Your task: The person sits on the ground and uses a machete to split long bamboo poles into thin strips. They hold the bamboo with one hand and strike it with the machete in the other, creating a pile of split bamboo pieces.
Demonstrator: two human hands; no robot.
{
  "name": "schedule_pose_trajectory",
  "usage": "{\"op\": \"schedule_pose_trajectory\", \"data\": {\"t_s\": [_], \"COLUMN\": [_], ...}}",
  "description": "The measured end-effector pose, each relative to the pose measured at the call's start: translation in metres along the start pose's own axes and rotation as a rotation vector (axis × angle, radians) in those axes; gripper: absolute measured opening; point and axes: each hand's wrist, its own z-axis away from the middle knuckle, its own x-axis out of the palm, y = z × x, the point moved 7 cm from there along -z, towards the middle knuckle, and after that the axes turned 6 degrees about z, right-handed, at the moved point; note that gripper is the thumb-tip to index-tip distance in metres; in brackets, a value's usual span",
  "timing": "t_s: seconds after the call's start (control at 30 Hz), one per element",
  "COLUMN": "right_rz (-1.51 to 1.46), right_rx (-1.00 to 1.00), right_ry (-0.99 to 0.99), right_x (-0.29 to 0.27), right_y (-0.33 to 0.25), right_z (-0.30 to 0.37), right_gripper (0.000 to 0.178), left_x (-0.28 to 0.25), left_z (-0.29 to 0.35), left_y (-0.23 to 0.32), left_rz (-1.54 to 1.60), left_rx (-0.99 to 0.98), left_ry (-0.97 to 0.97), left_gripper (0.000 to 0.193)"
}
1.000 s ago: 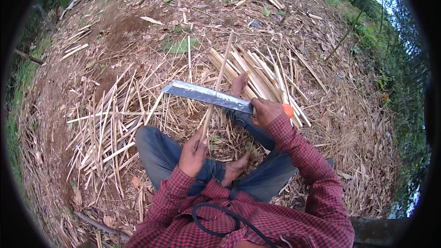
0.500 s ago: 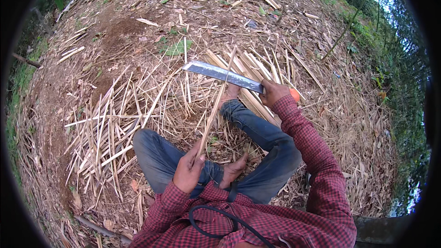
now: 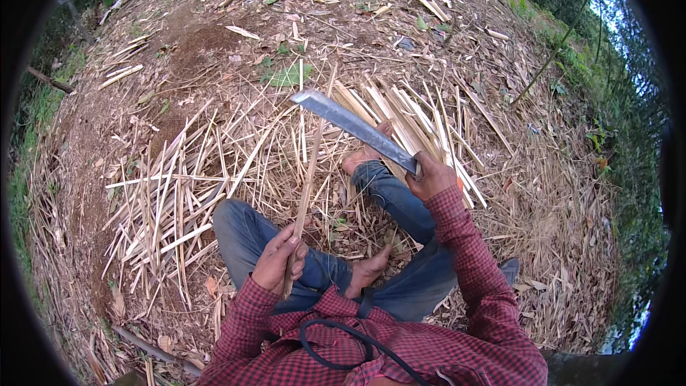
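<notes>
I sit cross-legged on the ground in blue jeans and a red checked shirt. My left hand (image 3: 280, 260) grips the near end of a long thin bamboo strip (image 3: 309, 171) that points away from me over my knee. My right hand (image 3: 431, 176) holds the handle of a broad grey machete (image 3: 355, 129), its blade raised up and to the left, its tip close to the strip's far part. My bare feet (image 3: 366, 271) rest between my legs.
Several split bamboo strips (image 3: 171, 207) lie heaped on the ground to my left, and a second bundle (image 3: 414, 118) lies ahead right. Dry leaves and brown soil (image 3: 214, 43) cover the ground. Green bushes (image 3: 614, 100) border the right side.
My right hand lifted the machete higher and further from me, and the blade tilted steeper. The left hand kept hold of the strip and drew back slightly toward my body.
</notes>
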Motion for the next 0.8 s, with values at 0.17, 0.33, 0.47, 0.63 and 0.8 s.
{"op": "schedule_pose_trajectory", "data": {"t_s": [0.17,0.33,0.47,0.63,0.8], "right_rz": [0.021,0.091,0.011,-0.047,-0.037], "right_rx": [-0.356,0.018,0.001,-0.39,-0.437], "right_ry": [0.074,-0.017,-0.059,-0.013,0.063], "right_x": [0.004,0.006,-0.011,-0.008,-0.014], "right_y": [-0.046,0.008,-0.007,-0.066,-0.063], "right_z": [0.028,-0.028,-0.018,0.034,0.02], "right_gripper": [0.032,0.029,0.026,0.035,0.037], "left_x": [0.02,0.026,0.023,0.021,0.034], "left_z": [0.006,0.029,0.031,0.017,0.026], "left_y": [0.003,-0.018,-0.018,-0.015,-0.007], "left_rz": [0.028,0.125,0.114,-0.008,-0.126], "left_rx": [-0.08,-0.18,-0.084,-0.089,-0.018], "left_ry": [-0.124,-0.211,-0.185,-0.118,-0.072], "left_gripper": [0.038,0.036,0.031,0.031,0.036]}}
